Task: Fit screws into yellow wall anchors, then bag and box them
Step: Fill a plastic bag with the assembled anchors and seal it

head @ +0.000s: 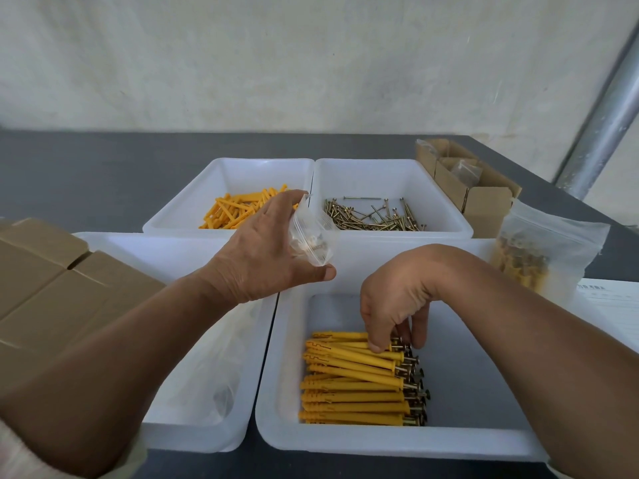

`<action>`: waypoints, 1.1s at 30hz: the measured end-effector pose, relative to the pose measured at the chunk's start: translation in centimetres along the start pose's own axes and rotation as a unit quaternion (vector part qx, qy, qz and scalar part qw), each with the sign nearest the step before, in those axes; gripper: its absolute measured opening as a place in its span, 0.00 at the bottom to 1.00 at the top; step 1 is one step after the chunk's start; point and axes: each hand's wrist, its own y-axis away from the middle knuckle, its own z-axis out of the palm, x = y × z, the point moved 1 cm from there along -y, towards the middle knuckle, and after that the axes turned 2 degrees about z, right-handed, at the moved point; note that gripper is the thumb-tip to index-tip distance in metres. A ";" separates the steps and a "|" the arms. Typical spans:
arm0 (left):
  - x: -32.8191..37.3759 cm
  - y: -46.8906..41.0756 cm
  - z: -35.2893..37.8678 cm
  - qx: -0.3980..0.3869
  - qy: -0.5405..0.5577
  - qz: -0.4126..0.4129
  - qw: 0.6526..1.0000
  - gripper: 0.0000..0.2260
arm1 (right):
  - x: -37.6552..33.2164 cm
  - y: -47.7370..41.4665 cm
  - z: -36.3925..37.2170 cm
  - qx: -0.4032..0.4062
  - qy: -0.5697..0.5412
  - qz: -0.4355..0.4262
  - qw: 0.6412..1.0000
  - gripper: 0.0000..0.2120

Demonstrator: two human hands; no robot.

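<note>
Holding clear bag (pixel 313 233) in left hand (pixel 262 250) (fingers curled round it) | right hand (pixel 394 305) pinching assembled anchor (pixel 340 346) in tray (pixel 380 440)

A pale, mottled off-white wall (pixel 276 57) is seen behind a dark grey tabletop (pixel 86 174). At the right, a bare metal pipe (pixel 601 126) is seen slanting upward before the wall. Everything is lit softly and evenly.

Packing bench in a plain workshop

I see a grey table (pixel 86 178) against a bare pale wall (pixel 242 57), with white tubs (pixel 394 162) sorting the parts: loose anchors (pixel 238 210) at 11 o'clock, screws (pixel 373 216) at 1, fitted anchors (pixel 352 385) at 5. Cartons (pixel 52 288) sit at 9 and 2, a filled bag (pixel 549 250) at 3, and a metal pole (pixel 605 122) rises at 2.
</note>
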 end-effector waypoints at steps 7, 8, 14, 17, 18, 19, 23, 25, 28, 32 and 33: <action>0.0 0.0 0.0 0.000 0.000 0.004 1.000 0.43 | -0.1 -0.2 -0.2 0.017 -0.004 -0.003 1.000 0.10; 0.0 0.0 0.0 0.000 0.000 0.005 1.000 0.43 | -0.1 -0.2 -0.2 0.016 -0.003 -0.002 1.000 0.12; -0.1 -0.1 -0.1 -0.001 0.003 0.003 1.000 0.42 | -0.1 0.5 -0.5 0.039 -0.021 -0.019 0.999 0.13; 0.0 -0.1 -0.1 0.003 0.007 0.007 1.000 0.41 | 0.1 0.8 -1.0 0.083 -0.050 -0.036 0.995 0.12; 0.0 -0.1 -0.1 0.004 0.008 0.007 1.000 0.41 | 0.0 0.9 -1.1 0.097 -0.054 -0.041 0.993 0.12; 0.0 -0.1 -0.1 0.004 0.009 0.007 1.000 0.41 | 0.0 0.9 -1.1 0.111 -0.056 -0.047 0.991 0.12; 0.0 -0.1 -0.1 0.003 0.018 0.004 1.000 0.42 | -0.1 1.0 -1.5 0.168 -0.070 -0.083 0.980 0.10; 0.0 -0.1 -0.1 0.005 0.023 0.001 1.000 0.42 | -0.1 1.3 -1.7 0.205 -0.078 -0.102 0.970 0.09; 0.1 -0.1 -0.2 0.008 0.031 -0.003 0.999 0.42 | -0.1 1.9 -2.4 0.291 -0.079 -0.115 0.946 0.07; 0.2 -0.1 -0.3 0.017 0.035 -0.006 0.999 0.44 | 0.3 2.8 -3.6 0.473 -0.094 -0.101 0.870 0.08; 0.3 -0.1 -0.3 0.019 0.035 -0.006 0.999 0.44 | 0.4 3.0 -3.9 0.513 -0.117 -0.099 0.845 0.08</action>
